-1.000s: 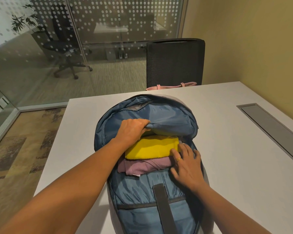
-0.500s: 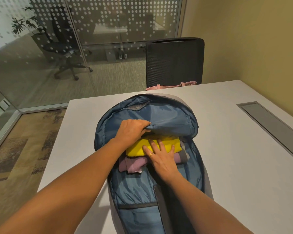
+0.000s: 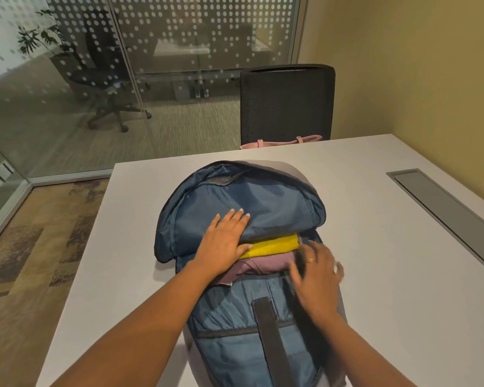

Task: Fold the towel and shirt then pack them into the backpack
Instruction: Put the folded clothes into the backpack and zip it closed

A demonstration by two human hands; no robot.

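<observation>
A blue-lined backpack (image 3: 263, 317) lies open on the white table (image 3: 389, 261). Inside it a folded yellow towel (image 3: 274, 245) rests on a folded mauve shirt (image 3: 266, 265), both partly under the raised flap. My left hand (image 3: 224, 243) lies flat with fingers spread on the flap's lower edge, its thumb on the towel. My right hand (image 3: 316, 275) is blurred, fingers apart, at the right rim of the opening beside the shirt; it holds nothing that I can see.
A black office chair (image 3: 287, 101) stands at the table's far side with a pink bag (image 3: 280, 143) on its seat. A grey cable hatch (image 3: 442, 213) is set in the table at right. Glass partition at left and behind.
My left hand has let go of the flap edge and now lies flat on it. My right hand has left the towel and moved right to the bag's rim.
</observation>
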